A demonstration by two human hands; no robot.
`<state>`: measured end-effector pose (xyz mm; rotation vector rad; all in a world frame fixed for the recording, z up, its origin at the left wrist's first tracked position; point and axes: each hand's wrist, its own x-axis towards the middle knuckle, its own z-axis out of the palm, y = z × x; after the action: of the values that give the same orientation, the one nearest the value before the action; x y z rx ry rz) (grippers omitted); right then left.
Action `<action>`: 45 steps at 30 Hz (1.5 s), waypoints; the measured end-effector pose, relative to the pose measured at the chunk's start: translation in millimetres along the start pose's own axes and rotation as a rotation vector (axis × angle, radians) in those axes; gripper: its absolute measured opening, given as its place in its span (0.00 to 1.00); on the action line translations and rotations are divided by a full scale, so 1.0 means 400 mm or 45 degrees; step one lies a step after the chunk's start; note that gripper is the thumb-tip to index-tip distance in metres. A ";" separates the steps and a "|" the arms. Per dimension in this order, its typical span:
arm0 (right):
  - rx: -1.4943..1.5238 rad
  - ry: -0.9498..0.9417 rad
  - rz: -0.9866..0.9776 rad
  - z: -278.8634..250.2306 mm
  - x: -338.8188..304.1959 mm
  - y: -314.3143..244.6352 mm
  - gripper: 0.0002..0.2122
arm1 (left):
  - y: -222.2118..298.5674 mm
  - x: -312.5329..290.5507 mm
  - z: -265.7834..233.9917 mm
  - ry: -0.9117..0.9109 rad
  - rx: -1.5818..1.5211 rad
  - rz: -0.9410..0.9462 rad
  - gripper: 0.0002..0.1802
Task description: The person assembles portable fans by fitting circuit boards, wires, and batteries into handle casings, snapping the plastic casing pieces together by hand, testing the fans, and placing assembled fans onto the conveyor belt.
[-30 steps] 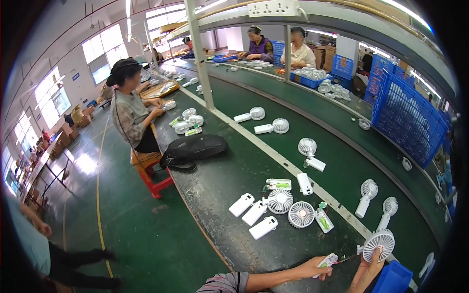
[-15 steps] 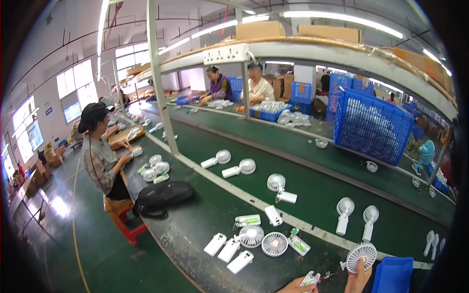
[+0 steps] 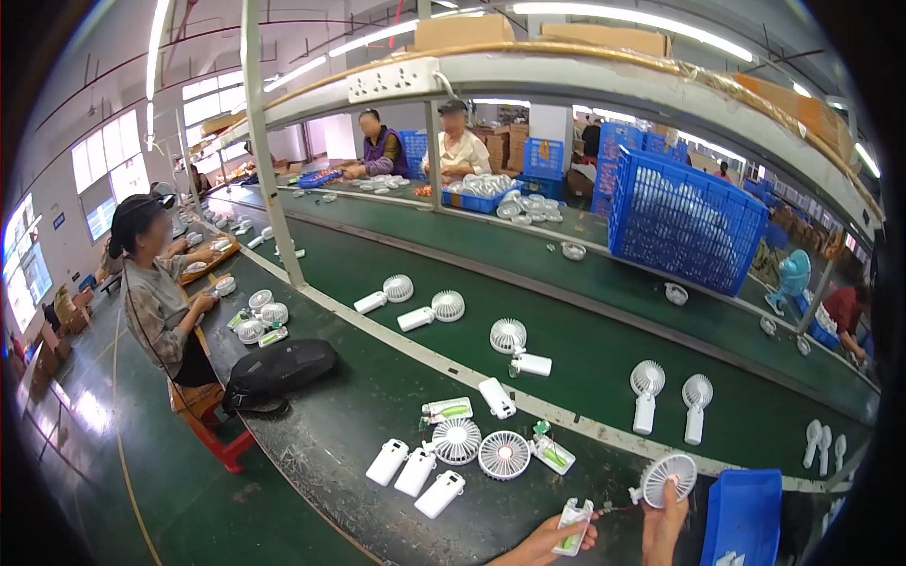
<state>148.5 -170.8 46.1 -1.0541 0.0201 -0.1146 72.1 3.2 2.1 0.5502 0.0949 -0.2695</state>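
My left hand (image 3: 545, 541) is closed on a white fan handle shell (image 3: 572, 528) with a green part inside. In my right hand (image 3: 668, 519) is a round white fan head (image 3: 668, 479), gripped with the thumb over its grille. Thin wires run between the shell and the fan head. Left of my hands on the dark bench lie a fan head with a pinkish centre (image 3: 505, 455), another fan head (image 3: 457, 441), several white handle covers (image 3: 415, 471) and an opened handle with green inside (image 3: 552, 454).
A blue tray (image 3: 746, 486) stands right of my right hand. Several white fans (image 3: 647, 382) lie on the green conveyor (image 3: 566, 377) beyond the pale rail. A black bag (image 3: 281, 370) lies on the bench, near a seated co-worker (image 3: 156, 283). Across the line hangs a large blue crate (image 3: 689, 226).
The view has shifted, so the bench and its parts appear further left and higher. Both hands show more fully, still holding the handle shell and fan head.
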 end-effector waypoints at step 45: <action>0.554 -0.426 0.409 0.002 -0.220 -0.017 0.22 | -0.093 0.009 -0.090 0.477 0.503 -0.062 0.19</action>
<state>60.7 -164.1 49.0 -0.6141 -0.1329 0.3372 64.5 -8.9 -47.7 0.9887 0.4247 -0.2311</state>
